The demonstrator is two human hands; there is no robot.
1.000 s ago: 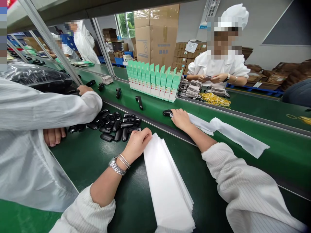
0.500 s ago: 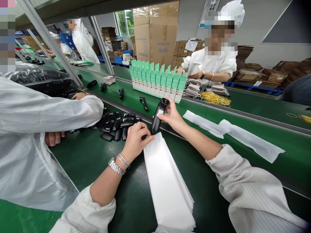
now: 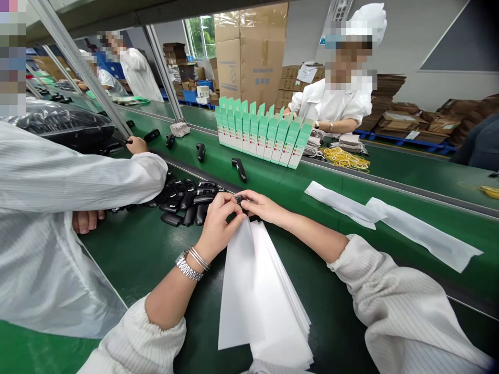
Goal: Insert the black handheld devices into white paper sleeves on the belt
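My left hand (image 3: 224, 221) is closed on the top end of a thin white sleeve (image 3: 237, 301), whose lower end hangs free to the left. Under it, a fanned stack of similar white sleeves (image 3: 280, 311) lies on the bench. My right hand (image 3: 263, 206) touches my left fingertips, its fingers wrapped round a black handheld device (image 3: 238, 198). Only the device's tip shows; fingers hide the rest, and I cannot tell how far it sits in the sleeve. Just left of my hands is a pile of black handheld devices (image 3: 189, 200).
A conveyor belt (image 3: 273, 179) runs behind the bench, carrying a row of green-and-white boxes (image 3: 261, 132), spaced black devices (image 3: 239, 169) and white strips (image 3: 346, 208). A co-worker's sleeve (image 3: 78, 176) reaches in at left. Another person (image 3: 331, 98) works across the belt near yellow cords (image 3: 346, 158).
My right hand has lowered the black device and moved left to my left hand. The top sleeve has lifted and swung left. Boxes, devices and strips on the belt have shifted right.
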